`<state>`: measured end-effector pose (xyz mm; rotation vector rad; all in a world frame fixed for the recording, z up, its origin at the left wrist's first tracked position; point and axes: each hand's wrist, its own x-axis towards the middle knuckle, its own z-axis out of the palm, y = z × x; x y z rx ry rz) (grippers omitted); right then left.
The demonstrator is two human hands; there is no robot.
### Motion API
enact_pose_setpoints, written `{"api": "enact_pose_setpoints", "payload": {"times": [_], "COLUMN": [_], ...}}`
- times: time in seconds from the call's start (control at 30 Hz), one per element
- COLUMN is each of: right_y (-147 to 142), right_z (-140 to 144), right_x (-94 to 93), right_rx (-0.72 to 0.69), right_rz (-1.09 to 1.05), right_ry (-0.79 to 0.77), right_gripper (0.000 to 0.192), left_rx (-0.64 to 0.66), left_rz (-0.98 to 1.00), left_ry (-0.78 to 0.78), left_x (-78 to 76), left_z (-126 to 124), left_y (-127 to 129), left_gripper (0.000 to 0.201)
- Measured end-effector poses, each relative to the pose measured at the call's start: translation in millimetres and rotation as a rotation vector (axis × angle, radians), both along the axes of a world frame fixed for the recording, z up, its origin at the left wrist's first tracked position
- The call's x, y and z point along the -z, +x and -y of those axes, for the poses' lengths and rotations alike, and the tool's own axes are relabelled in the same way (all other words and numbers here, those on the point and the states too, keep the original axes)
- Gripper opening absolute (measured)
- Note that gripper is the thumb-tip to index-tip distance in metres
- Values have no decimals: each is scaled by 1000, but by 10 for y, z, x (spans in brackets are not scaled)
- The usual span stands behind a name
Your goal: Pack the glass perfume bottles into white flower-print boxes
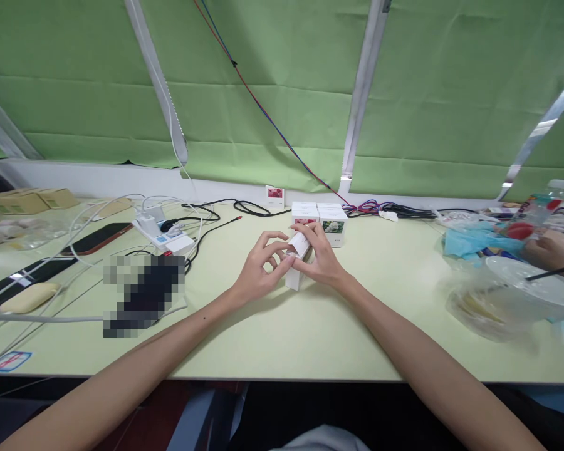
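Both hands meet at the middle of the pale green table (338, 332); the left hand (258, 269) and right hand (322, 257) pinch a small white box (297, 260), tilted, between curled fingers; two boxes (319, 220) stand just beyond at twelve o'clock; cables (207, 219) and a charger (162, 233) at ten; another person's hand (552, 250) at three.
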<state>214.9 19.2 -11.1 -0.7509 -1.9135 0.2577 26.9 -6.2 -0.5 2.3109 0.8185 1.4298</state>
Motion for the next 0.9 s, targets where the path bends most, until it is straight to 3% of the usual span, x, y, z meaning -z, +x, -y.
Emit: {"api": "enact_pose_setpoints", "payload": {"times": [0.33,0.9], "right_y": [-22,-33], "right_z": [-2,-6], "right_x": [12,37], "right_rx": [9,30], "right_rz": [-13,35], "right_ry": [6,-10], "right_gripper": [42,38], "left_rx": [-64,-79], "left_rz": [7,20], "left_ry": [220,269], "left_x": [-7,-12], "left_z": [21,32], "left_y": [1,8], "left_gripper": [10,9]}}
